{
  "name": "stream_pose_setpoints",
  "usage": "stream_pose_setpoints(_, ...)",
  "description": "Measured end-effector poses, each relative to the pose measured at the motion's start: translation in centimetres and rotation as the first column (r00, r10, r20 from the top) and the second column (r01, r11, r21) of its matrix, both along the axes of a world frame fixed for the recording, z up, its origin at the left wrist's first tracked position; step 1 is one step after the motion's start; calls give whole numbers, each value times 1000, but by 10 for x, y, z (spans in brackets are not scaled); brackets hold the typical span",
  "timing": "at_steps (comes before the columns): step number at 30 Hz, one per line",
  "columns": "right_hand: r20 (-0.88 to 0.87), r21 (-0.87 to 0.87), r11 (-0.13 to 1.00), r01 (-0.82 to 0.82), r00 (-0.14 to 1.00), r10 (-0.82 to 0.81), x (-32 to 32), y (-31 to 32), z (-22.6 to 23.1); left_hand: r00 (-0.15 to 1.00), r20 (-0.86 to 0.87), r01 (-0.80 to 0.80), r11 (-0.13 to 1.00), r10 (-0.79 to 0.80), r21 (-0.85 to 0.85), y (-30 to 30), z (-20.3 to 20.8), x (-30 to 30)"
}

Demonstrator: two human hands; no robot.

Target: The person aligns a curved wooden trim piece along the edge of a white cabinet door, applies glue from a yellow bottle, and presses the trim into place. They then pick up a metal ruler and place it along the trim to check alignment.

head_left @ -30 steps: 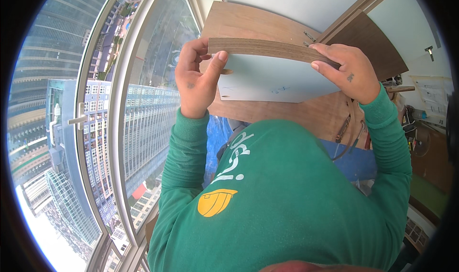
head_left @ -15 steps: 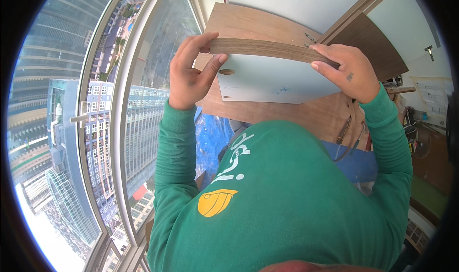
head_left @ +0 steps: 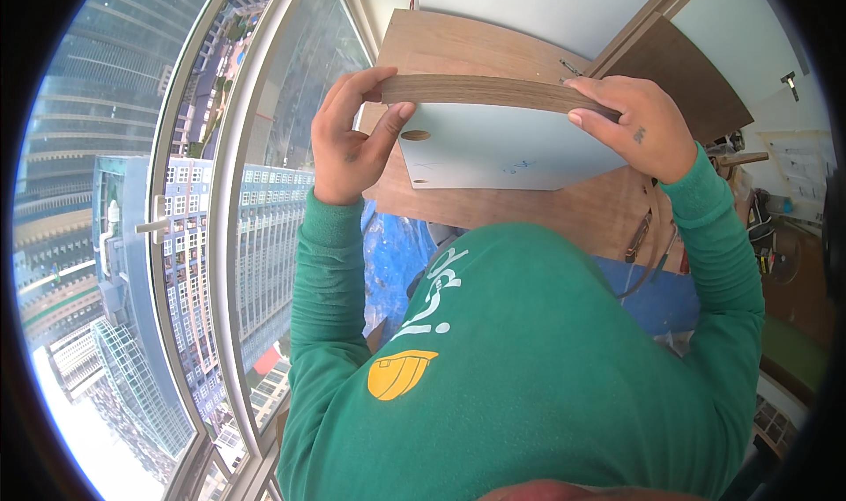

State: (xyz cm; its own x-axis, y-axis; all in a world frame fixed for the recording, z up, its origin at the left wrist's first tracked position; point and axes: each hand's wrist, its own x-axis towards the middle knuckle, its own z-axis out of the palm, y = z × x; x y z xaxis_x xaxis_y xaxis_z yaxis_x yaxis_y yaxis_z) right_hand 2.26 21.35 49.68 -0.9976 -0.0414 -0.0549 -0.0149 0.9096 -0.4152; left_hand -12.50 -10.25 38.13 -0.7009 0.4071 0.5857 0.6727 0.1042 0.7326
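A panel [head_left: 502, 144] with a pale face and a wood-grain edge stands on its side in front of me, over a brown wooden board [head_left: 493, 206]. Two round holes show near the panel's left side, and faint blue pen marks are on its face. My left hand [head_left: 352, 140] grips the top left corner, thumb on the pale face and fingers behind the edge. At the top right corner my right hand [head_left: 648, 126] holds the panel the same way. The fingers behind the panel are partly hidden.
Large windows [head_left: 233, 192] run along my left. A blue plastic sheet [head_left: 388, 259] covers the floor beneath the board. Near the board's right end lie a brown-handled tool [head_left: 638, 239] and a cable or strap [head_left: 654, 245]. A dark brown panel [head_left: 683, 78] leans at the far right.
The view has shifted slightly. Both hands keep the same hold on the panel, which has barely moved.
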Motion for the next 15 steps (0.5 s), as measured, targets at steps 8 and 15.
stream_pose_setpoints(8, -11, 27, 1000, -14, 1000, 15, -1, 3, -2, 994, 100, 45, 999, -46, 8, -1, -2, -3)
stream_pose_setpoints(15, -123, 31, 999, 15, 992, -11, 0, 6, -10, 964, -259, 6, 977, -62, -212, 15, 47, -10)
